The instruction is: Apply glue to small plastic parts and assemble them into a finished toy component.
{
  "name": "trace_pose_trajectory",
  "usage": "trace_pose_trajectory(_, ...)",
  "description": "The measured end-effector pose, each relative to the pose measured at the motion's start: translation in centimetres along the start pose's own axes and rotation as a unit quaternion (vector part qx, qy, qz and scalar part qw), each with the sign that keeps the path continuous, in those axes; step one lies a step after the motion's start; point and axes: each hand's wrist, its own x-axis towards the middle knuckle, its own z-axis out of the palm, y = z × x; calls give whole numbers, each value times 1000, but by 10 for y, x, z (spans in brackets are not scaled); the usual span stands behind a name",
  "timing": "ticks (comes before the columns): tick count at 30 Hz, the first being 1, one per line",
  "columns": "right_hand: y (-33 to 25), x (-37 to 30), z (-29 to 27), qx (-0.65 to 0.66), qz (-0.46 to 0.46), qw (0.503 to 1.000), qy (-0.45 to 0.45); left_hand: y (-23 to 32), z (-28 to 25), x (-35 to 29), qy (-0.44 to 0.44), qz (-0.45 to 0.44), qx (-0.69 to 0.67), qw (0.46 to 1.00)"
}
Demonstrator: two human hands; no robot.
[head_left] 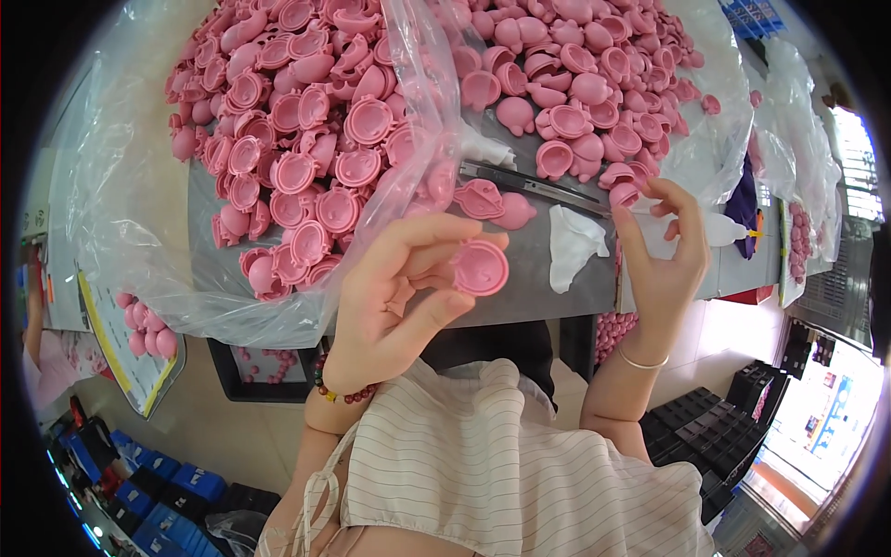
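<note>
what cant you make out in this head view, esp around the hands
In the head view:
- Round pink plastic cup in the left hand: outside turned away.
- Small pink rounded piece at the right hand: too small and overlapped to tell if held.
- White plastic bottle: partly behind the right hand.
- Heap of rounded pink pieces: cut off by top edge.

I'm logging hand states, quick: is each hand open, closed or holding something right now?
Left hand: holding a round pink piece.
Right hand: at another pink piece; whether it grips it cannot be told.
</note>
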Motion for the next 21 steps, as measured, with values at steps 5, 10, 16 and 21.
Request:
trace_pose_trajectory(5,1,2,6,-10,63,998,-17,-2,0,2,-9,0,55,998)
trace_pose_trajectory(10,6,-4,7,64,131,989,20,-1,0,1,4,0,78,997)
trace_pose_trajectory(16,16,-12,2,97,180,979,23,0,2,2,10,-10,88,996)
trace_pose_trajectory(21,-6,-20,-2,251,119,961,19,1,0,0,14,-11,84,996)
